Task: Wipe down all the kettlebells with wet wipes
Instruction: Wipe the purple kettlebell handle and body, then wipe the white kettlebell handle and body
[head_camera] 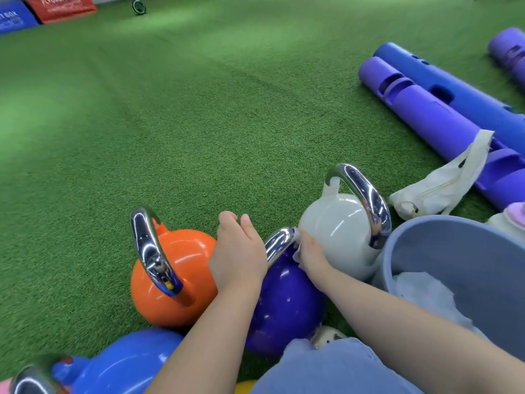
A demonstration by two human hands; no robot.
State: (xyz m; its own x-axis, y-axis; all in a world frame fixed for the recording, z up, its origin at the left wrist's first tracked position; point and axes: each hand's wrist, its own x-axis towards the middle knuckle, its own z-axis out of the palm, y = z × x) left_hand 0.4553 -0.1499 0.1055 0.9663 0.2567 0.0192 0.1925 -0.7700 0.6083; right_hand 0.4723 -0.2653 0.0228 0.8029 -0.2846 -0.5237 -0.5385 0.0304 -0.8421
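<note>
The purple kettlebell point(287, 302) is being kept on the green turf point(199, 123), low in the middle of the view, wedged between the orange kettlebell point(181, 268) on its left and the grey kettlebell point(338, 231) behind it to the right. Its chrome handle point(279, 243) is being gripped by the left hand point(240, 254), whose fingers are being curled over the far side of the bar. A pale wet wipe point(297, 253) is being pinched against the handle's right end by the right hand point(311, 255); only a small fold of it is being shown between hand and metal, and the fingers themselves are largely being hidden behind the hand.

A blue kettlebell point(125, 362) is being cut off by the lower left edge, touching the orange one. Just right of the grey kettlebell, a grey bucket point(454, 245) is being seen with white crumpled wipes point(420, 291) inside. Blue denim point(335, 371) is being shown at the bottom centre.

Further out, a cream pouch point(437, 189) is being draped against long purple tubes point(426, 109) on the right. In the far top-left corner, red and blue soft boxes point(59, 7) are being glimpsed.
</note>
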